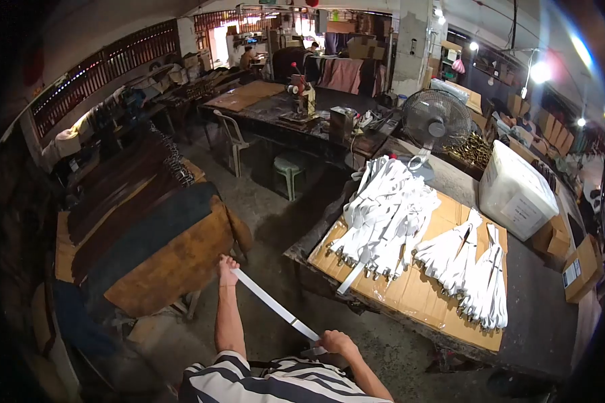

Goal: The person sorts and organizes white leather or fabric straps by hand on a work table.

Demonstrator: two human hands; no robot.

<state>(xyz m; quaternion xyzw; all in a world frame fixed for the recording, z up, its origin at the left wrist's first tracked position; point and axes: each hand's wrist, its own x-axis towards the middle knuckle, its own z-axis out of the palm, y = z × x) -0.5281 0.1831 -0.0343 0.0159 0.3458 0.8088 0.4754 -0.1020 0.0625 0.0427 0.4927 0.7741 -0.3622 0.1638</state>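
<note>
A white strap [269,300] runs taut between my two hands in front of my body, with a small dark band across it nearer the right end. My left hand [228,269] is closed around the far end, close to the brown leather hide. The other end is in the closed fist of my right hand [338,342], low and near my striped shirt. To the right, a big pile of white straps [390,218] with metal ends lies on a cardboard sheet [410,305]. Beside it are tied bundles of white straps [456,252].
Leather hides [175,252] are stacked at left. A fan [435,121], a white plastic bin [517,191] and a cardboard box [583,269] stand on the right table. Behind are a plastic chair [232,141], a green stool [290,171] and a red-topped press [302,94]. People sit far back.
</note>
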